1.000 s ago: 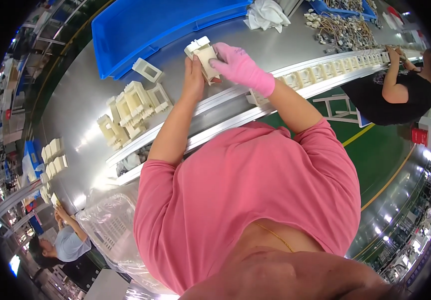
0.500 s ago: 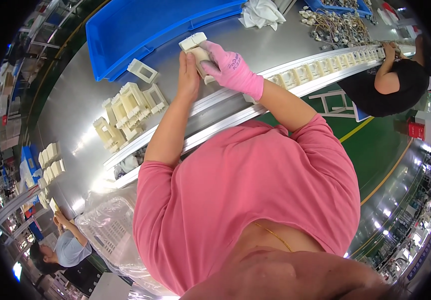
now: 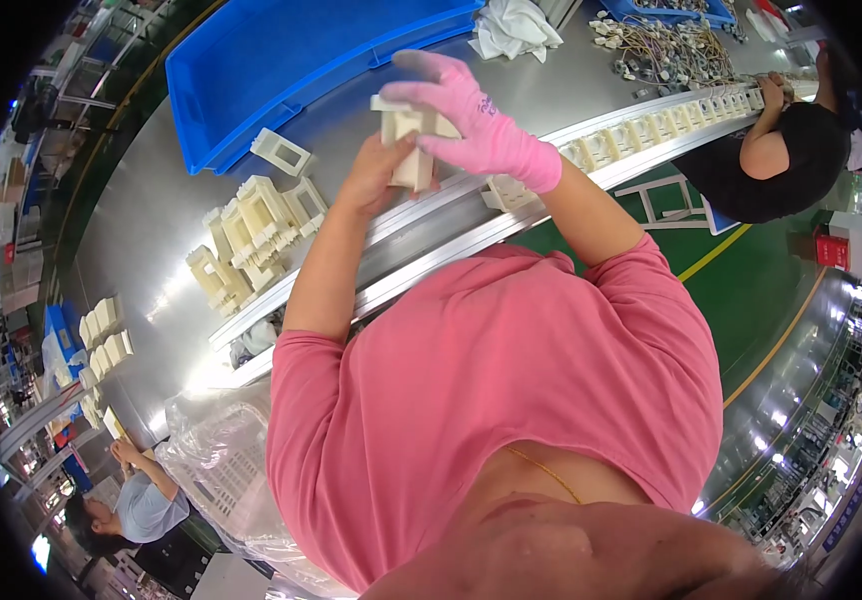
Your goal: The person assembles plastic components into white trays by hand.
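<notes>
My bare left hand (image 3: 376,178) grips a cream plastic housing (image 3: 409,175) from its left side and holds it above the metal rail at the table's near edge. My right hand (image 3: 466,115), in a pink glove, reaches over the same housing from the right. Its thumb presses on the housing's face and a finger lies along the top edge, while another finger is stretched out above. The glove hides the part's upper right. To the left lie a single cream frame (image 3: 281,152) and a cluster of stacked cream housings (image 3: 256,225).
A large blue bin (image 3: 251,85) stands beyond my hands, with a white cloth (image 3: 516,30) beside it. A row of cream housings (image 3: 641,135) fills the rail to the right, near a heap of wired parts (image 3: 661,50). Co-workers sit at far right and lower left.
The housing has been turned more upright and brought slightly nearer to me. My right hand has shifted right, its fingers spreading wider over the part. A housing on the rail beneath my right wrist shows more now.
</notes>
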Action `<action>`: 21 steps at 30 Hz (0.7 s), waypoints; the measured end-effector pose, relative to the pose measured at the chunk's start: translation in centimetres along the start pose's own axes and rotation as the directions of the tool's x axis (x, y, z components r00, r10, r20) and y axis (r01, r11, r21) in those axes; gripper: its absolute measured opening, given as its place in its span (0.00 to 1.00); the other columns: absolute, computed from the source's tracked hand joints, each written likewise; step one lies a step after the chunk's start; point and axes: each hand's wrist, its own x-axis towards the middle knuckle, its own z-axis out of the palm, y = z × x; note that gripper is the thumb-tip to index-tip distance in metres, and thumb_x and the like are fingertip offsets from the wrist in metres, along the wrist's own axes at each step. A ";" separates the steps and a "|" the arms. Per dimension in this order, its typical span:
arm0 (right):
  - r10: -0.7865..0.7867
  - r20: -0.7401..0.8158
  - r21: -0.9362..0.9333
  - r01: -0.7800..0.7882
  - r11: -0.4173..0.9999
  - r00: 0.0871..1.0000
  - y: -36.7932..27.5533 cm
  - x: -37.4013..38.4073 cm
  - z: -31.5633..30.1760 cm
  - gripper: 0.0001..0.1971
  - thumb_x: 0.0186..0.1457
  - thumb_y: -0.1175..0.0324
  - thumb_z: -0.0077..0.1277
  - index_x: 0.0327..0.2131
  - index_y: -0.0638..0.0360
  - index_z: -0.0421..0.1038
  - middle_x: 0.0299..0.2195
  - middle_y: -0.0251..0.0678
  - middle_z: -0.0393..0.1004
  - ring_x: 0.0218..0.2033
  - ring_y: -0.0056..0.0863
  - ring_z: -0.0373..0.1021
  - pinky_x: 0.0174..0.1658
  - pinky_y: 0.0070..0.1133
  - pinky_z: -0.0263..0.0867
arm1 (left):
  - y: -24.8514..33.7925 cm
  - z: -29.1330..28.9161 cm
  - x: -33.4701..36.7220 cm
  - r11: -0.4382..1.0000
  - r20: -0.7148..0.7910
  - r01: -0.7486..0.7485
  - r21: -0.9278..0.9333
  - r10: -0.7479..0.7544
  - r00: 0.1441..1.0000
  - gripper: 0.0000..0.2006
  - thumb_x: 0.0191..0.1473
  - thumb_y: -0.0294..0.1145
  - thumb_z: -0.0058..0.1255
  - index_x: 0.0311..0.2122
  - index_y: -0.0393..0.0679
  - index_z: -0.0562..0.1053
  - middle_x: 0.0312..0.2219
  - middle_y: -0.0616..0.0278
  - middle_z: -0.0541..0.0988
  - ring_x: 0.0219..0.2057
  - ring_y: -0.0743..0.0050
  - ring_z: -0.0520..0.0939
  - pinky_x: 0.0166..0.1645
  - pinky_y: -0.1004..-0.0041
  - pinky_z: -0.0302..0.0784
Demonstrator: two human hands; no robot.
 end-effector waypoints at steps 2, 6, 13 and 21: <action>-0.055 0.109 0.260 0.025 0.965 0.992 -0.1 -0.5 0.1 0.16 0.40 0.67 0.49 0.37 0.56 0.67 0.40 0.42 0.63 0.41 0.36 0.62 0.48 0.28 0.56 | 0.7 0.4 -0.9 0.996 0.080 0.089 0.007 -0.089 0.993 0.18 0.52 0.36 0.42 0.45 0.35 0.60 0.30 0.50 0.73 0.23 0.59 0.78 0.20 0.69 0.75; -0.014 0.429 0.281 -0.118 0.953 0.903 -1.9 -0.7 -1.2 0.11 0.41 0.63 0.49 0.29 0.58 0.67 0.30 0.39 0.67 0.35 0.35 0.64 0.42 0.29 0.59 | 1.8 -2.6 -0.2 0.956 0.125 0.135 0.259 -0.172 0.977 0.17 0.51 0.36 0.44 0.43 0.37 0.65 0.34 0.53 0.73 0.34 0.63 0.77 0.33 0.71 0.74; 0.530 0.664 -0.576 -0.091 0.813 0.528 -2.0 -3.5 2.0 0.17 0.40 0.55 0.50 0.29 0.58 0.68 0.30 0.39 0.68 0.35 0.34 0.64 0.37 0.29 0.59 | 0.4 -16.8 2.0 0.060 -0.595 0.683 0.728 0.548 0.587 0.25 0.45 0.38 0.49 0.49 0.41 0.62 0.44 0.46 0.67 0.47 0.53 0.68 0.52 0.63 0.60; 0.469 0.563 -0.471 -0.202 0.859 0.680 2.6 -0.3 2.7 0.22 0.37 0.55 0.51 0.37 0.57 0.65 0.33 0.39 0.68 0.38 0.36 0.65 0.37 0.32 0.62 | -1.5 -16.6 1.0 -0.109 -0.465 0.681 0.724 0.652 0.599 0.29 0.40 0.26 0.46 0.52 0.40 0.56 0.47 0.40 0.60 0.48 0.45 0.64 0.50 0.60 0.62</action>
